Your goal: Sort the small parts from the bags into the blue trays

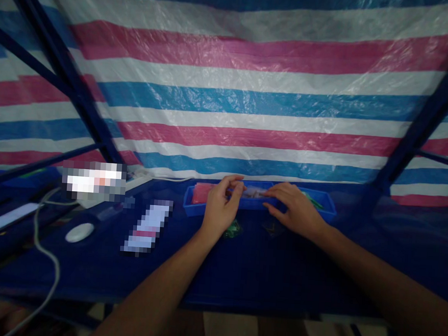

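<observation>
My left hand (222,206) is over the left and middle part of a row of blue trays (195,208). Its fingers are loosely curled, with the thumb apart from the index finger. My right hand (292,207) reaches in from the right, fingers stretched toward the middle tray and thumb spread away. Between the hands lies a clear plastic bag (253,192) with small contents I cannot make out; the right fingertips are at its edge. Pink packets (201,193) fill the left tray, and green pieces (312,200) show in the right one.
A small bag of green pieces (232,230) and another clear bag (273,229) lie before the trays. Leftward are a blurred-out phone-shaped object (147,227), a white oval object (80,232), a power strip (136,183) and a white cable (37,234). Striped sheeting (251,103) hangs behind.
</observation>
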{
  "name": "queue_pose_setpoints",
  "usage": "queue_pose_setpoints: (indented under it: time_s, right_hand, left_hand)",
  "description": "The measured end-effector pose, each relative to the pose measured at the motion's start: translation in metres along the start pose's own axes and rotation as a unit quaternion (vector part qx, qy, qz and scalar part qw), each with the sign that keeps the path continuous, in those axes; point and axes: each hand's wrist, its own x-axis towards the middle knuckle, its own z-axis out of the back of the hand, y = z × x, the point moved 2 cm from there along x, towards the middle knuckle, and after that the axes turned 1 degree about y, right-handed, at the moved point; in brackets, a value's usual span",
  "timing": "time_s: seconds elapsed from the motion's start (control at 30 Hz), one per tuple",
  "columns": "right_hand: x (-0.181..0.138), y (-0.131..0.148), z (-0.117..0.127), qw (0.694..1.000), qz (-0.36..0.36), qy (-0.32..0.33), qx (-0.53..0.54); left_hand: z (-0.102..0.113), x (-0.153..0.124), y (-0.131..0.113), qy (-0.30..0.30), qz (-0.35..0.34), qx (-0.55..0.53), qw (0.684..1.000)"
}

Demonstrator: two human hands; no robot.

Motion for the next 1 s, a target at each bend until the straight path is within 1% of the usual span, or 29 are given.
queue_pose_setpoints:
  time_s: [0.1,0.2,0.4,0.5,0.57,0.63,0.7,0.77,0.83,0.9,1.0]
  right_hand:
    - [0.0,0.009,-0.005,1.0,0.02,0.007,0.018]
    - [0.0,0.013,-0.009,0.998,0.037,0.037,0.029]
    - [-0.003,0.006,-0.011,0.999,-0.014,0.038,0.025]
    - [-0.004,0.005,-0.015,0.999,-0.023,0.041,0.019]
    - [-0.002,0.012,-0.017,0.999,-0.01,0.035,0.028]
    - [0.002,0.026,-0.02,0.997,0.024,0.044,0.061]
    - [0.005,0.044,-0.024,0.989,0.076,0.08,0.097]
    - [0.007,0.061,-0.028,0.98,0.125,0.114,0.106]
    - [0.006,0.072,-0.033,0.97,0.159,0.148,0.111]
    - [0.005,0.075,-0.037,0.961,0.161,0.183,0.131]
    - [0.003,0.068,-0.037,0.957,0.12,0.201,0.171]
  left_hand:
    - [0.001,0.0,-0.001,-0.002,-0.006,-0.006,1.0]
    - [0.002,0.001,-0.002,0.0,-0.007,-0.007,1.0]
    - [0.0,0.0,-0.001,0.009,-0.004,-0.01,1.0]
    - [0.0,0.0,-0.001,0.012,-0.004,-0.015,1.0]
    - [0.0,0.001,-0.002,0.013,-0.006,-0.018,1.0]
    - [0.001,0.001,-0.004,0.01,-0.004,-0.022,1.0]
    - [0.003,0.001,-0.006,0.006,-0.002,-0.025,1.0]
    - [0.004,0.001,-0.009,0.002,-0.002,-0.027,1.0]
    - [0.004,0.0,-0.011,0.0,-0.005,-0.027,1.0]
    - [0.004,0.0,-0.013,-0.001,-0.007,-0.028,1.0]
    - [0.004,0.0,-0.012,0.002,-0.006,-0.031,1.0]
